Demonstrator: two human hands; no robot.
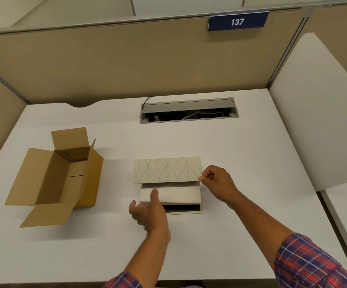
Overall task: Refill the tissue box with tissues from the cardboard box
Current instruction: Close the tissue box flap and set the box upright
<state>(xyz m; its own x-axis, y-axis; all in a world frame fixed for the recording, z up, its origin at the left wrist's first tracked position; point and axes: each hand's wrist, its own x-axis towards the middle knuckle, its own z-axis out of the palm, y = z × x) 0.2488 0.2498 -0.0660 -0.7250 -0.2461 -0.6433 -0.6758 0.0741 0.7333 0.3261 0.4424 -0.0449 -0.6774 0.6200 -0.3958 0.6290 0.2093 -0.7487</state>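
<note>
The desk [230,163] was white and filled most of the view, closed in by tan partitions [127,65]. A blue sign [238,21] reading 137 hung on the top edge of the rear partition. A grey cable tray [189,110] was set into the back of the desk, its lid raised and wires showing inside.

The carton [54,177] stood on the left side of the desk, well apart from the tissue box, with all flaps folded out. Its visible interior showed only bare cardboard.

The tissue box [168,170] stood at the centre of the desk. Its leaf-patterned lid was tipped up toward the back. A pack of tissues [176,194] lay in the opening, its near edge raised above a dark gap at the front of the box.

The right hand [216,181] was at the right end of the lid, thumb and forefinger pinched at its corner, other fingers curled. The left hand [147,213] was at the near left corner of the box, fingers spread loosely, one fingertip over the tissues. Contact there could not be confirmed.

Both sleeves [313,265] were red and blue plaid.
</note>
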